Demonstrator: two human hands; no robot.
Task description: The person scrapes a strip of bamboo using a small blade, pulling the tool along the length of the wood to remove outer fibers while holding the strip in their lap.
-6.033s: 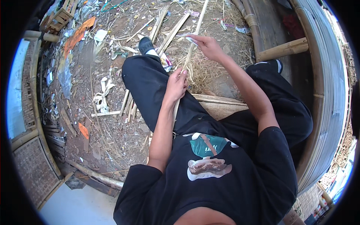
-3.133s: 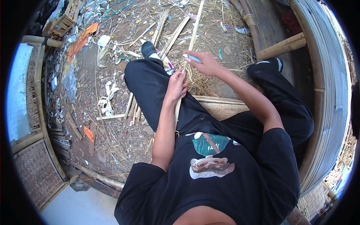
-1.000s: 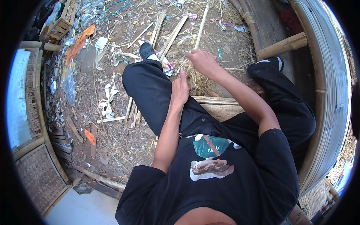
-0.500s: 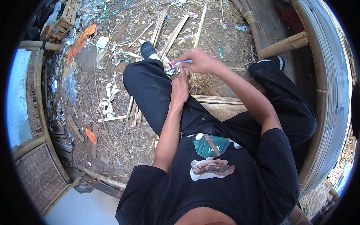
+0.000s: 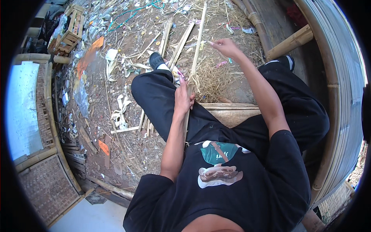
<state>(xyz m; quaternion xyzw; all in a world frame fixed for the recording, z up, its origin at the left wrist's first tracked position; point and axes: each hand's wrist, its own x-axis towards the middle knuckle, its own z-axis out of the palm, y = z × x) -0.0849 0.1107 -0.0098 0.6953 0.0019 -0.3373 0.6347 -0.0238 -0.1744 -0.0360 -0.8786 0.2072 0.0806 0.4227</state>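
Note:
My left hand (image 5: 182, 99) is closed around a long, pale bamboo strip (image 5: 199, 45), its thumb pointing up along it. The strip runs from beside my lap up past the top edge of the view. Thin frayed curls (image 5: 194, 80) stick out from it just above the left fingers. To the right of the strip, my right hand (image 5: 227, 48) is raised and pinched. A small thin tip shows at its fingers, too small to name. Both hands are apart, over the ground between my legs.
Straw-like shavings (image 5: 216, 83) lie on the ground beyond a split-bamboo seat edge (image 5: 232, 115). More bamboo pieces (image 5: 181, 44) rest near my left shoe (image 5: 156, 60). Litter covers the dirt at left, with a wooden crate (image 5: 71, 31) farther off. A bamboo-framed wall (image 5: 333, 92) stands close at right.
My right hand has moved away from the left hand, up and to the right. A light blue thing seen at its fingers earlier no longer shows. The left hand now wraps the strip.

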